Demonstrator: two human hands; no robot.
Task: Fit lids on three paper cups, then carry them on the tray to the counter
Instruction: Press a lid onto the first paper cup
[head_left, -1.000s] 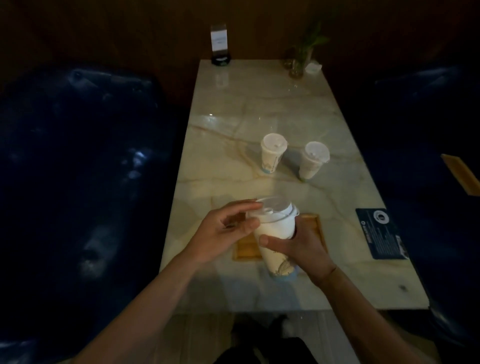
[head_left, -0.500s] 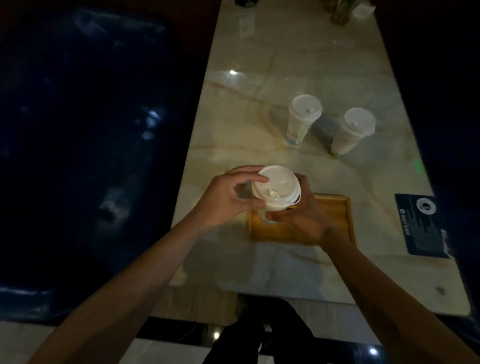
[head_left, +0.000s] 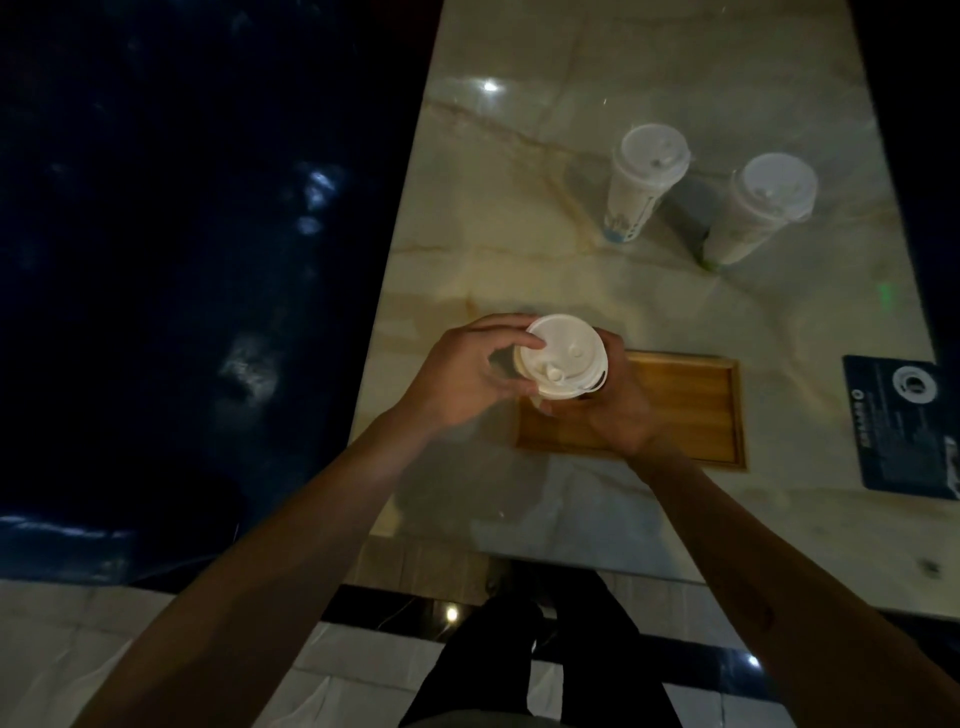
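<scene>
A white paper cup with a white lid (head_left: 562, 354) on top is held over the left end of the wooden tray (head_left: 691, 405). My left hand (head_left: 467, 371) curls round the lid's left rim, fingertips on its top. My right hand (head_left: 618, 400) grips the cup's body from the right and below; the cup's wall is mostly hidden. Two more lidded cups stand on the marble table farther back: one (head_left: 647, 179) in the middle, another (head_left: 761, 205) to its right.
A dark printed card (head_left: 904, 431) lies at the table's right edge. Dark blue seats flank the table, one (head_left: 182, 260) on the left. The table's near edge (head_left: 519, 556) is just above my dark trousers and the tiled floor.
The lid went from tilted on the rim to lying flat on the cup. The camera tipped downward and closer, so the far end of the table left the view.
</scene>
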